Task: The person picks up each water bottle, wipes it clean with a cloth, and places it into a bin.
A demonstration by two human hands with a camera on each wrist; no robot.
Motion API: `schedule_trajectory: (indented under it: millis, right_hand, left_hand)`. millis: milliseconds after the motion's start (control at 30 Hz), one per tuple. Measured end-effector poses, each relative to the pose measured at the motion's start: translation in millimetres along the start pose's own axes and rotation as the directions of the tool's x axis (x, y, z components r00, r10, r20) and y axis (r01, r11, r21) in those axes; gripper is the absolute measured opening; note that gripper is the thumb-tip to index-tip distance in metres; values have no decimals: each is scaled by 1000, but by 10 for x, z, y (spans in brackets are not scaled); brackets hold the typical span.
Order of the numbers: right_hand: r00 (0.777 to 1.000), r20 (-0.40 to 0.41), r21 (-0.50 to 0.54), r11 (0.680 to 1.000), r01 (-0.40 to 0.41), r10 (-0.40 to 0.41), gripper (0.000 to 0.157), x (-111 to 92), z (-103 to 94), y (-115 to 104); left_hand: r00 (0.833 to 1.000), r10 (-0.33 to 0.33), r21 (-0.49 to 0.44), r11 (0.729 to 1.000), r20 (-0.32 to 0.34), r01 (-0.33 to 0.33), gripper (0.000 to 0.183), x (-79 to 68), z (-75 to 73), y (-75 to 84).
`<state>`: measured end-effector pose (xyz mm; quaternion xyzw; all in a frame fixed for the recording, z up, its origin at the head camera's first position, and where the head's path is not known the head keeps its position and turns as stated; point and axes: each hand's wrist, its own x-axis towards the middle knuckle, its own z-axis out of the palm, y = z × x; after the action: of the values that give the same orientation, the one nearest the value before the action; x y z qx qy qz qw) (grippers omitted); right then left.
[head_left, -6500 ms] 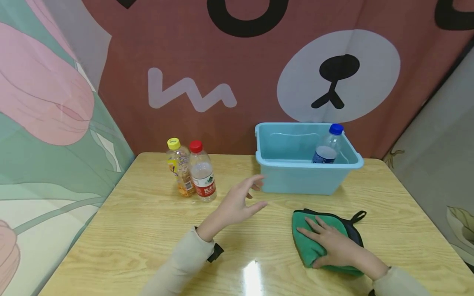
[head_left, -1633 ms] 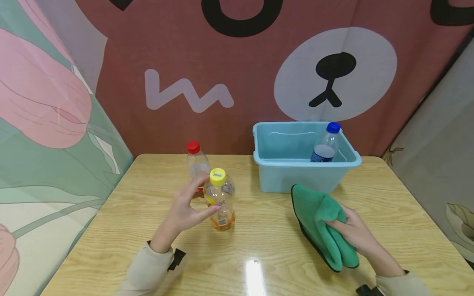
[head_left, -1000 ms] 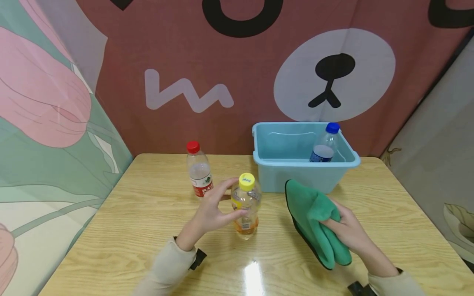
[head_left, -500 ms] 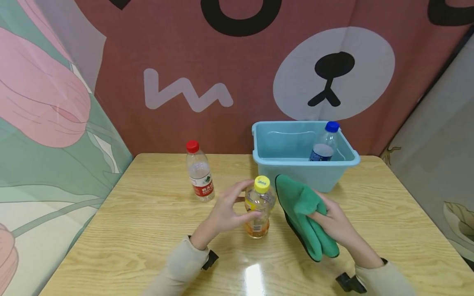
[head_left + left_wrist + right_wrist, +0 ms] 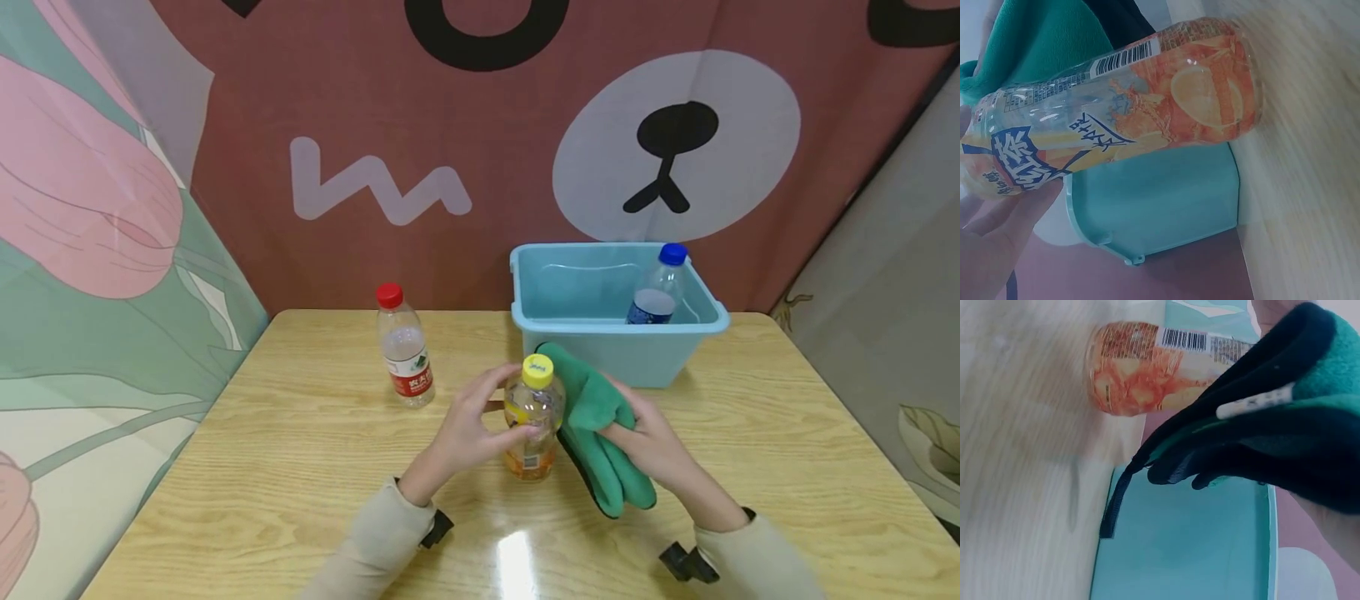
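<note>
My left hand (image 5: 474, 425) grips a clear drink bottle (image 5: 534, 417) with a yellow cap, holding it upright around its upper half. In the left wrist view, the bottle's orange-fruit label (image 5: 1204, 94) and barcode show clearly. My right hand (image 5: 651, 437) holds a folded green cloth (image 5: 592, 408) with black edging, fingers partly hidden by the folds. The cloth lies against or very close to the bottle's right side. In the right wrist view, the cloth's black backing (image 5: 1260, 444) and hanging loop (image 5: 1116, 506) cover part of the bottle.
A light blue bin (image 5: 611, 354) stands at the back right, with a blue-capped bottle (image 5: 656, 292) inside. Left of it, a red-capped water bottle (image 5: 408, 358) stands on the wooden table (image 5: 262, 467). A printed curtain hangs behind.
The left hand took the yellow-capped bottle from beside the red-capped one and brought it right. The right hand gathered up the cloth, previously flat under it, and moved it left to the bottle.
</note>
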<state>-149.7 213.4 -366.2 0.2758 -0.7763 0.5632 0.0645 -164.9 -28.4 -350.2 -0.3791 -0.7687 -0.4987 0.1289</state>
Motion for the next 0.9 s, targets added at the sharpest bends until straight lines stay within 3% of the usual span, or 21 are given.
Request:
schedule_trajectory:
  millis: [200, 333, 433, 533, 667, 900]
  right_hand:
    - [994, 103, 85, 995, -46, 38, 65, -13, -5, 21]
    - [978, 207, 227, 974, -25, -23, 64, 0, -46, 3]
    - [972, 230, 289, 957, -13, -56, 60, 17, -42, -24]
    - [981, 193, 275, 961, -22, -33, 62, 37, -1, -65]
    - [989, 127, 185, 978, -92, 69, 58, 87, 61, -119]
    - [971, 96, 88, 970, -228, 220, 62, 177, 126, -176]
  left_hand:
    - [1000, 7, 4, 1000, -18, -7, 63, 15, 8, 65]
    - [999, 23, 11, 1000, -31, -23, 63, 28, 16, 65]
    - [1000, 10, 16, 1000, -28, -9, 64, 33, 14, 70]
    - [1000, -15, 19, 1000, -19, 16, 64, 35, 13, 73]
    - [1000, -29, 21, 999, -12, 29, 65, 36, 18, 65]
    - [999, 23, 30, 999, -30, -22, 64, 44, 23, 59]
